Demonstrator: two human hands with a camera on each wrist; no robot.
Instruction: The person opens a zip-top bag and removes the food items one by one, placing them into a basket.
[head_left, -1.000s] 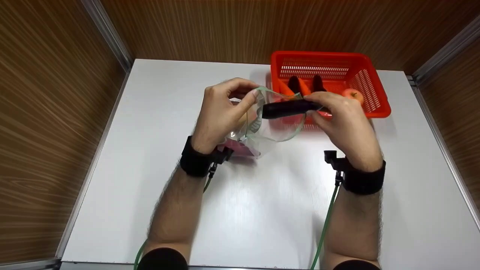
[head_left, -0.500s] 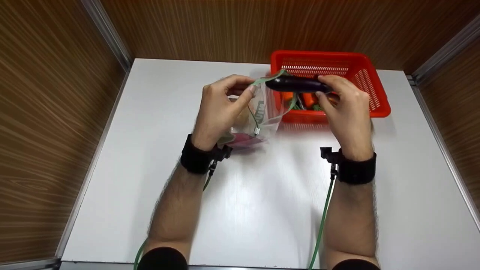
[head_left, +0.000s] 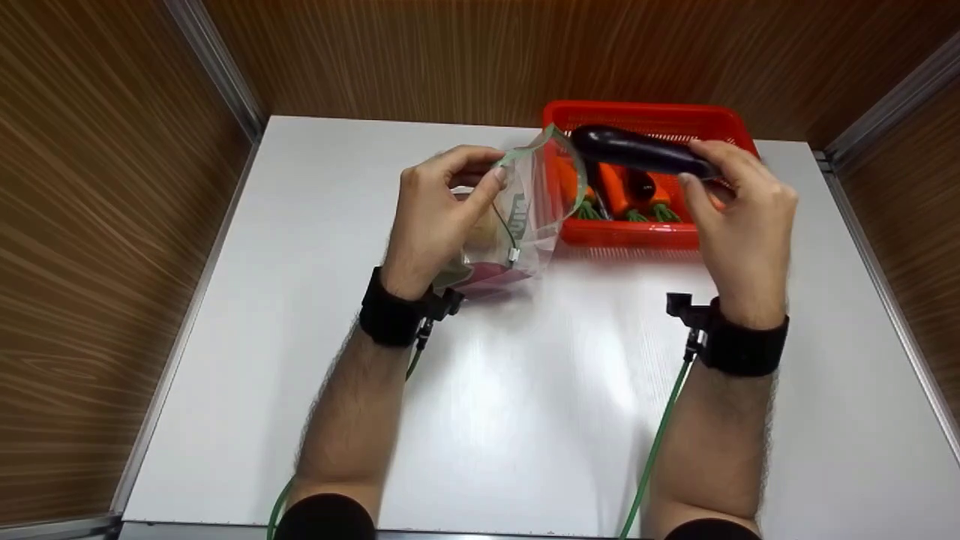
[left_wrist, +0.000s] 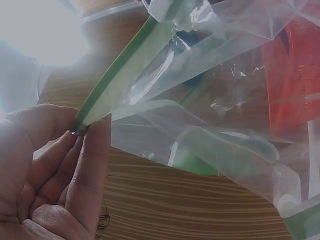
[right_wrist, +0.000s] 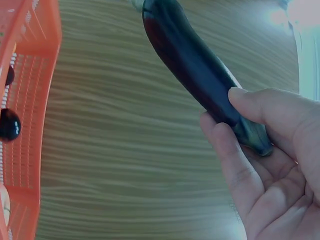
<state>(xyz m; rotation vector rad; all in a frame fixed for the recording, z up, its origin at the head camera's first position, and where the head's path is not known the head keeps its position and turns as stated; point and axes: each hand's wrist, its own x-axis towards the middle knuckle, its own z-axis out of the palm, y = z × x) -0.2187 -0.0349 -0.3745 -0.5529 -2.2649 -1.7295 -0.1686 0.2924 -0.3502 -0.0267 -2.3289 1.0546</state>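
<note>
My left hand (head_left: 446,214) pinches the green-edged rim of a clear plastic bag (head_left: 529,214) between thumb and fingers; the left wrist view shows the grip close up. The bag's mouth gapes toward the right, and a pinkish thing and a pale round one show through its plastic. In my right hand (head_left: 746,217) is a dark purple eggplant (head_left: 637,150), gripped by its stem end (right_wrist: 252,135). The eggplant slants over the red basket, its far tip right beside the bag's mouth.
The red plastic basket (head_left: 652,236) stands at the back right of the white table (head_left: 525,420). Several carrots (head_left: 615,187) with green tops and another dark eggplant (head_left: 641,184) lie in it. Wood-patterned panels (head_left: 450,60) wall in the table at the back and sides.
My right hand has drawn the eggplant out of the bag's mouth, up and to the right over the basket. My left hand has stayed nearly in place, still pinching the rim.
</note>
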